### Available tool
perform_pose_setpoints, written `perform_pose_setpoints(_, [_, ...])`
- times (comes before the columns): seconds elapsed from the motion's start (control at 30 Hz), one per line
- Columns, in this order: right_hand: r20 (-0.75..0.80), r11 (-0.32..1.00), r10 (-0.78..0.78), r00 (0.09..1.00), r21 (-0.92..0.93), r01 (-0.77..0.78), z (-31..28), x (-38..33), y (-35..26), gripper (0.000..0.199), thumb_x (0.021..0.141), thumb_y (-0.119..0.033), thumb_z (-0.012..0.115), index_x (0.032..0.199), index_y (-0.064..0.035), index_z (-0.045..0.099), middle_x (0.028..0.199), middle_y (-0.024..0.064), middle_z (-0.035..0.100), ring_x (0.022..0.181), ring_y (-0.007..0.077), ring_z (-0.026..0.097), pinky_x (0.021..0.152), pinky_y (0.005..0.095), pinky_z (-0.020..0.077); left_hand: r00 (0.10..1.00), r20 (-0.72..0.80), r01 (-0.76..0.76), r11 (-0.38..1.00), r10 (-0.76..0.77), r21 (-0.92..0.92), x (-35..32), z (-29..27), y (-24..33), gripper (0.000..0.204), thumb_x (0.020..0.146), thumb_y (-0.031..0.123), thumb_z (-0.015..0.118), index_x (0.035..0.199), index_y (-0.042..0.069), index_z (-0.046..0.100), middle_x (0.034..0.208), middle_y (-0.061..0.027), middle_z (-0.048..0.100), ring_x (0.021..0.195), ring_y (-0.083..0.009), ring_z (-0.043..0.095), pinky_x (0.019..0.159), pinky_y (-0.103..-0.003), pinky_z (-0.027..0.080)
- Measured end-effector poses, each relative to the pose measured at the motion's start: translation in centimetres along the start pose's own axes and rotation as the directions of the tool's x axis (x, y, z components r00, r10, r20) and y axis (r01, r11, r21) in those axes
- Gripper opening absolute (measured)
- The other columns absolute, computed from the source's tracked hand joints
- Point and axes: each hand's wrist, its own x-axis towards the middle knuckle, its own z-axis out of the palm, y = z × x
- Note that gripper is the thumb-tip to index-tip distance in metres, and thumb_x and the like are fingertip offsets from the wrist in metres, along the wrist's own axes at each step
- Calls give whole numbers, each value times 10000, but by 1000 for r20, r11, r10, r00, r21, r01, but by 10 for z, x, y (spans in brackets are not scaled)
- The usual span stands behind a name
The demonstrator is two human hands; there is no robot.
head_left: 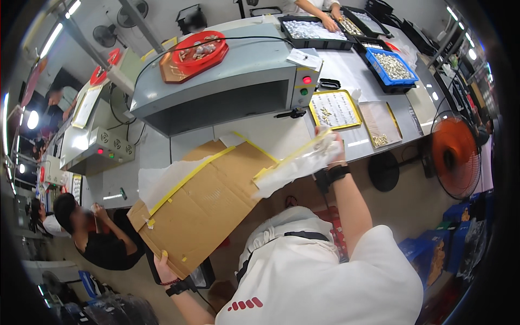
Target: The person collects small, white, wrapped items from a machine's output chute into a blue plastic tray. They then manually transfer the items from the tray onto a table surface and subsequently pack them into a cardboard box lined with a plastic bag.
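A brown cardboard sheet (pixel 208 216) slants in front of me, with yellow tape along its edges. My left hand (pixel 164 268) is closed on its lower left corner. From its far left side a white paper sheet (pixel 162 179) sticks out under a tape strip. My right hand (pixel 337 151), higher up near the table's front edge, grips a crumpled translucent plastic sheet (pixel 292 170). That plastic hangs beside the cardboard's right end and carries yellow tape along one edge; whether the two are joined, I cannot tell. The right fingers are partly hidden by the plastic.
Beyond the cardboard stands a grey slotted machine (pixel 216 70), topped by a red tray (pixel 197 54) of small pieces. To its right lie two yellow-rimmed trays (pixel 355 122) and a blue basket (pixel 414 81). An orange fan (pixel 457 151) stands right; a co-worker (pixel 103 238) sits left.
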Motion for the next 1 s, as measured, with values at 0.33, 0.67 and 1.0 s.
perform_pose_setpoints(0.33, [9,686,-509,861,-601,411,-39,67,-156,213,873,-276,396,807,-90,477,591,52,485,448,147,435,395,267,352,989,-142,62,965,-26,254,29,-157,-64,338,851,59,519,1177,0,451,1114,-86,553,970,-213,554,834,-334,441])
perform_pose_setpoints(0.67, [260,334,-364,895,-860,386,45,-19,-167,251,838,-282,464,895,-63,572,729,20,547,646,115,520,577,255,431,965,-261,109,911,-1,398,70,-174,-81,367,860,23,490,1222,12,427,1150,-87,538,1024,-212,522,881,-325,404])
perform_pose_setpoints(1.0, [233,-649,391,891,-616,446,13,-50,127,799,634,-582,663,1140,-7,435,831,194,618,797,331,619,693,401,491,951,-301,185,919,-78,347,73,-171,-105,368,859,23,489,1221,28,426,1161,-100,527,1032,-226,518,884,-343,406])
